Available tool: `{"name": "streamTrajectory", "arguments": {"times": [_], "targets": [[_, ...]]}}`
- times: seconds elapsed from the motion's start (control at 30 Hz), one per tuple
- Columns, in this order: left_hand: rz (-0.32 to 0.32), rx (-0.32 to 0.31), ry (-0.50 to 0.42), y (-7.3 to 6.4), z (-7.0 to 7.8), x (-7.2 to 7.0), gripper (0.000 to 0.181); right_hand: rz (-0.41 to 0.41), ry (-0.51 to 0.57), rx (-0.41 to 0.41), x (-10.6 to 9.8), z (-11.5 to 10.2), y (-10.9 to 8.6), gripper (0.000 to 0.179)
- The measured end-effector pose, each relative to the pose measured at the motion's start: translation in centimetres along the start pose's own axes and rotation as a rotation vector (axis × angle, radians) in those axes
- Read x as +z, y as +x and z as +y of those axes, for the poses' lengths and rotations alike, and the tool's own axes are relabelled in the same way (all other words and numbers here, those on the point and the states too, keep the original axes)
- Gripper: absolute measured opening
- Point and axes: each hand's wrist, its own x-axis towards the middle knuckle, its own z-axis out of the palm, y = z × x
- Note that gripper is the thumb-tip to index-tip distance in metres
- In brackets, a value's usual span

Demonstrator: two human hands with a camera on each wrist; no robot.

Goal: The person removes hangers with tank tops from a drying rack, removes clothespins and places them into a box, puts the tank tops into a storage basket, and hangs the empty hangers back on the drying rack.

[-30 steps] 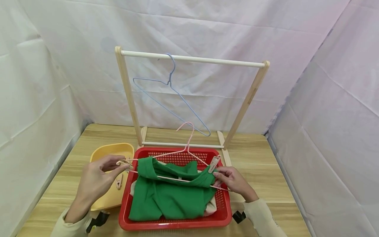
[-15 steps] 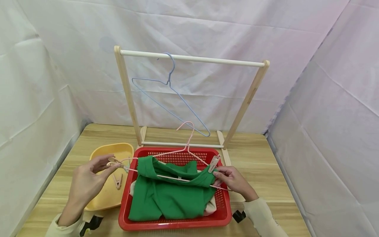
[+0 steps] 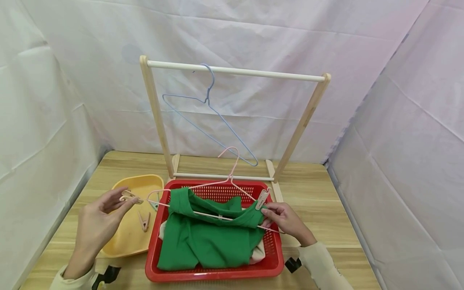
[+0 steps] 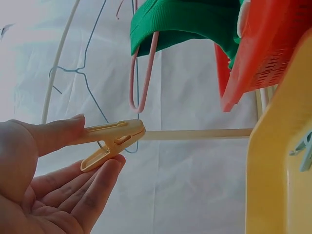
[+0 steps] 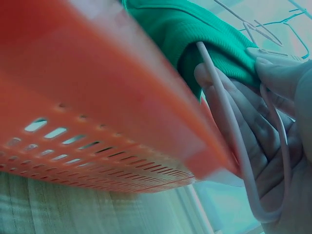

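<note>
Between thumb and fingers, my left hand [image 3: 96, 221] pinches a pale yellow clothespin [image 4: 114, 139], off the left end of the pink hanger [image 4: 132, 87] and above the yellow tray [image 3: 123, 247]. A green top [image 3: 206, 245] hangs on that hanger, its lower part lying in the red basket [image 3: 214, 276]. At its right shoulder my right hand [image 3: 288, 221] pinches the cloth, thumb above and fingers underneath, partly hidden by fabric. Just above that thumb, a pinkish clothespin [image 3: 262, 199] is clipped on the shoulder. The hanger's left shoulder carries no clothespin.
The tray holds a pink clothespin [image 3: 144, 222] and a light blue clothespin [image 4: 305, 145]. Behind the basket stands a wooden rack [image 3: 306, 117] with a white top bar [image 3: 253, 73], where a blue hanger [image 3: 208, 96] hangs. Pale cloth [image 3: 258, 253] shows beneath the green top.
My left hand has moved left with the clothespin, away from the hanger's end, baring it. The hanger's left end has risen slightly. My right hand stays put.
</note>
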Motion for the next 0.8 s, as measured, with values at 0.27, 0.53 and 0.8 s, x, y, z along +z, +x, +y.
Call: {"name": "streamTrajectory", "arguments": {"times": [0.27,0.53,0.8], "targets": [[-0.074,0.011,0.069,-0.1,-1.2,0.0,0.047,0.013,0.007,0.011,0.0,0.1,-0.1,0.022],[-0.122,0.024,0.116,0.0,-2.7,0.3,0.047,0.010,0.017,0.001,0.0,0.4,-0.1,0.021],[-0.177,0.062,0.113,-0.1,-4.1,0.7,0.043,0.013,0.018,0.002,0.0,0.3,-0.1,0.021]]}}
